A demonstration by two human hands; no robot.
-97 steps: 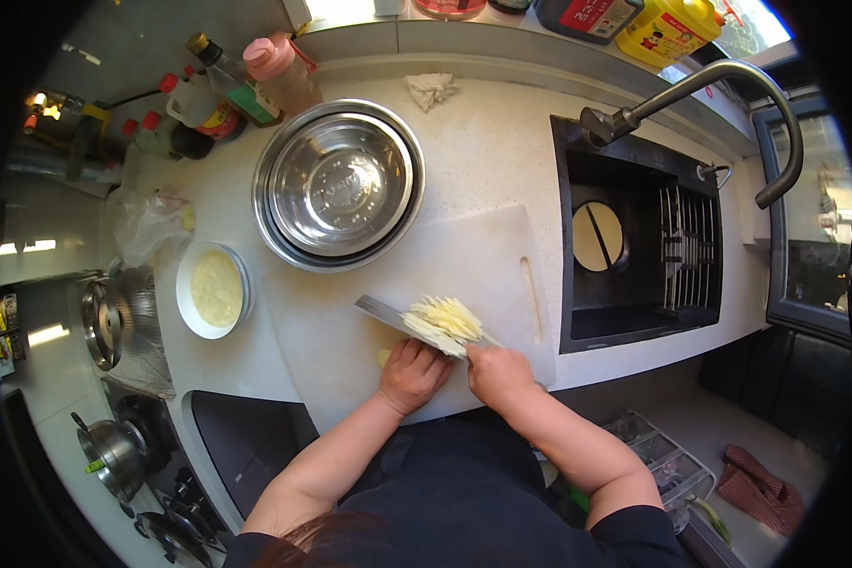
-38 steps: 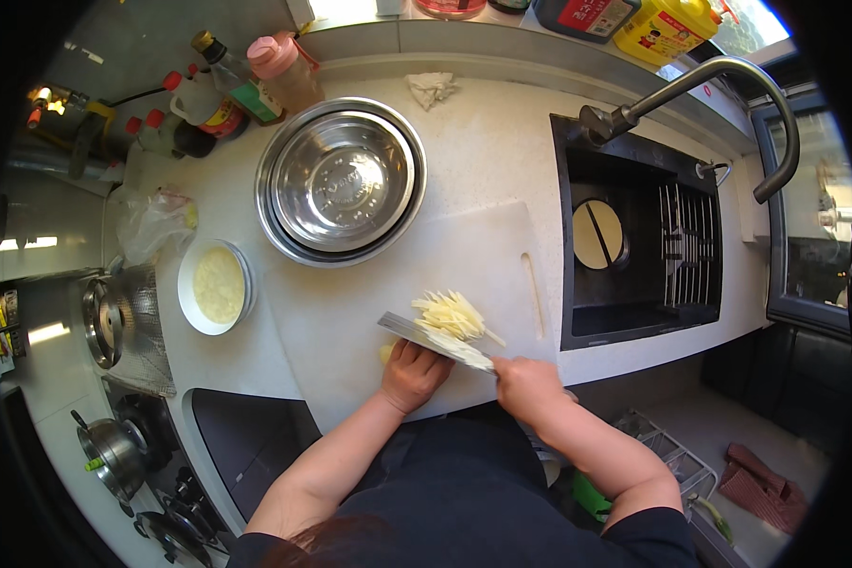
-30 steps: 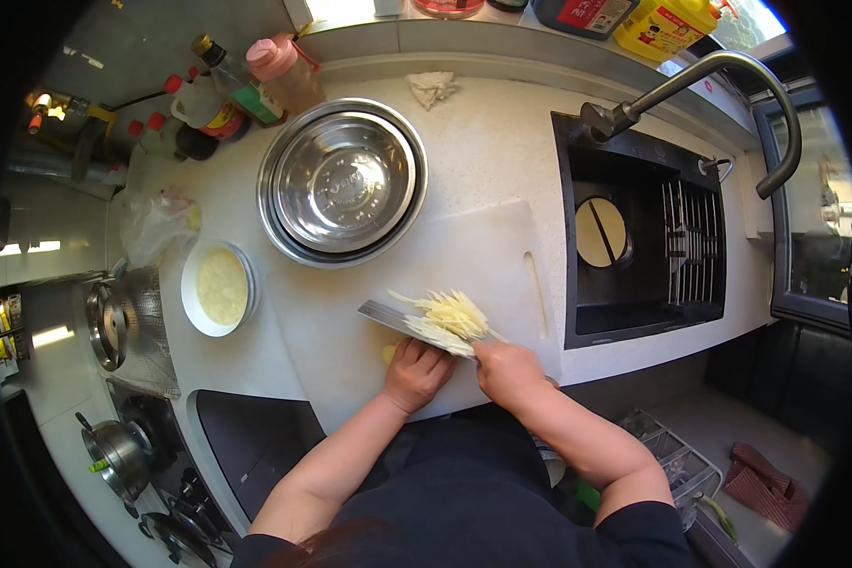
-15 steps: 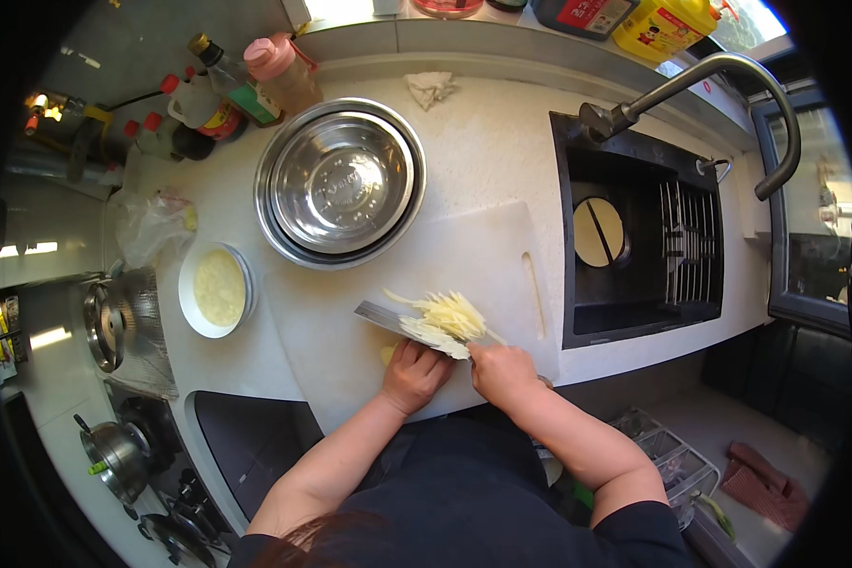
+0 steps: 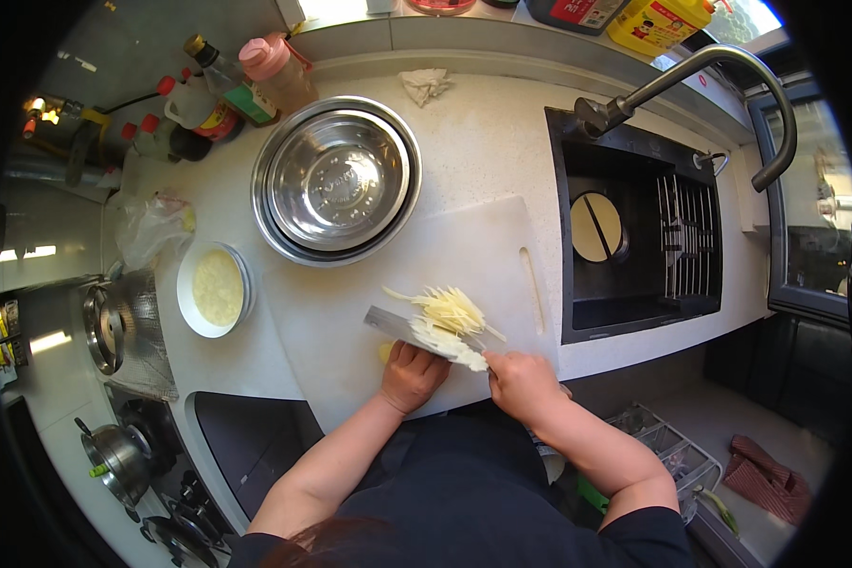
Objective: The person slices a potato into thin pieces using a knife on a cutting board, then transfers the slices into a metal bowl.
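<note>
My right hand (image 5: pixel 525 381) is wrapped round the handle of a kitchen knife (image 5: pixel 381 320), its broad blade slanting up to the left. Curled fingers of my left hand (image 5: pixel 415 377) press close against the near side of the blade. From under them peeks a pale yellow potato piece (image 5: pixel 385 350), mostly hidden. Thin potato strips (image 5: pixel 454 309) lie heaped just beyond the knife, and more shreds cling along the blade. All this is on a white cutting board (image 5: pixel 331 312).
Nested steel bowls (image 5: pixel 415 180) stand behind the board. A white bowl (image 5: pixel 187 293) with pale yellow contents is at its left. Bottles (image 5: pixel 232 85) line the back left. A black sink (image 5: pixel 596 322) with a curved faucet (image 5: pixel 776 95) lies right.
The knife and my right hand have shifted slightly right and toward me. My left hand keeps almost the same place, fingers still curled.
</note>
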